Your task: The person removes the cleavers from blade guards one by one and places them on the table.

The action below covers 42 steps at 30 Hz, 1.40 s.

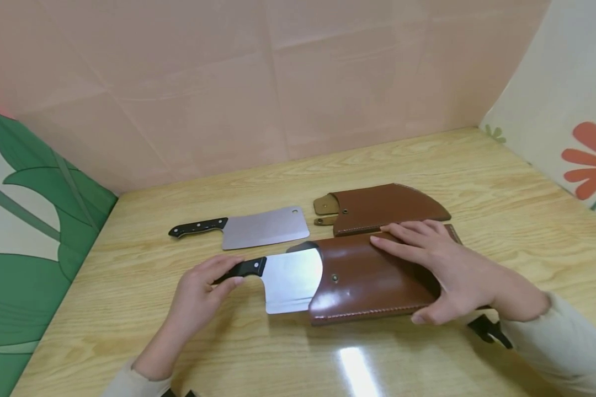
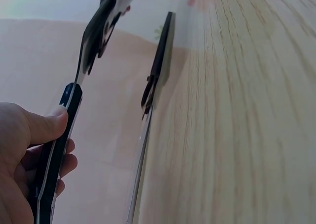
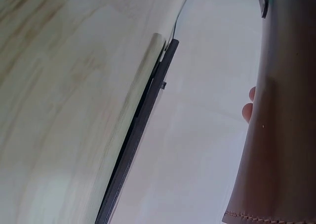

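Note:
My left hand (image 1: 197, 293) grips the black riveted handle of a cleaver (image 1: 289, 282), thumb along its side. The cleaver's wide steel blade sits partly inside a glossy brown leather sheath (image 1: 365, 284), so its far end is hidden. Across that sheath, near its right end, my right hand (image 1: 454, 270) holds on, thumb at the near stitched edge and fingers over the far side. In the right wrist view the sheath (image 3: 286, 115) hangs above the table, with fingertips (image 3: 248, 112) showing past its edge.
Behind the hands, a second cleaver (image 1: 265, 229) lies flat, black handle to the left. Right of it rests another brown leather sheath (image 1: 384, 207) with its tan straps open. The wood-grain table (image 1: 144, 220) meets a pink cloth backdrop (image 1: 288, 82) at the back.

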Each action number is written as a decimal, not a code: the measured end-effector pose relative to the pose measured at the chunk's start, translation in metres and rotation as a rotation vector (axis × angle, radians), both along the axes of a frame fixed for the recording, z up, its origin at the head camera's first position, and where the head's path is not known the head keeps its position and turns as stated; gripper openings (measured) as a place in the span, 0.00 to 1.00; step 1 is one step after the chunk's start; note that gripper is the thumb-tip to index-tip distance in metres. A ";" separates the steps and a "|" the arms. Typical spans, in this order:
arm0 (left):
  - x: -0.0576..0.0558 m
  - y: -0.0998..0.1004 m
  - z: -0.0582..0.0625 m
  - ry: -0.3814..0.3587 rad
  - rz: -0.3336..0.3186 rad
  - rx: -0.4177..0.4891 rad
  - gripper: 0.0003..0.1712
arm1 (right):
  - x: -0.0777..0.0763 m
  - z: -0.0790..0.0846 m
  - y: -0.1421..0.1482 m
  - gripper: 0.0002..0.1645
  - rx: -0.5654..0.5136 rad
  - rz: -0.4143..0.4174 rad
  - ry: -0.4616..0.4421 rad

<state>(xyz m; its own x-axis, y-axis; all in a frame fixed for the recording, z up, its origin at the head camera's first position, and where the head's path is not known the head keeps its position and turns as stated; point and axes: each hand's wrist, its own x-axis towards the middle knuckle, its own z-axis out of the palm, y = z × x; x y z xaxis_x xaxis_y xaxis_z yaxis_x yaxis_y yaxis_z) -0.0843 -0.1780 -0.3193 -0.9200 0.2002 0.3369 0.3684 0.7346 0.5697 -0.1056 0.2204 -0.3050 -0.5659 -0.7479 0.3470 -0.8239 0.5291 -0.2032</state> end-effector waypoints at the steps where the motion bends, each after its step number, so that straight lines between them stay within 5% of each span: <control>1: 0.000 0.000 0.000 0.000 0.001 -0.003 0.19 | 0.000 0.000 0.000 0.65 -0.001 0.002 0.003; 42: 0.002 -0.015 -0.005 0.011 0.005 0.008 0.19 | 0.000 0.003 0.003 0.65 -0.009 0.017 0.000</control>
<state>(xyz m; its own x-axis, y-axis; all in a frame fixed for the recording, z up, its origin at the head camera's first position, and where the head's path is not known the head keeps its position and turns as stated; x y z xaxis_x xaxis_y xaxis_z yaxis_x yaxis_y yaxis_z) -0.0820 -0.1929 -0.3246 -0.9171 0.1932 0.3488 0.3716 0.7317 0.5715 -0.1059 0.2232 -0.3016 -0.5529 -0.7544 0.3538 -0.8328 0.5130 -0.2078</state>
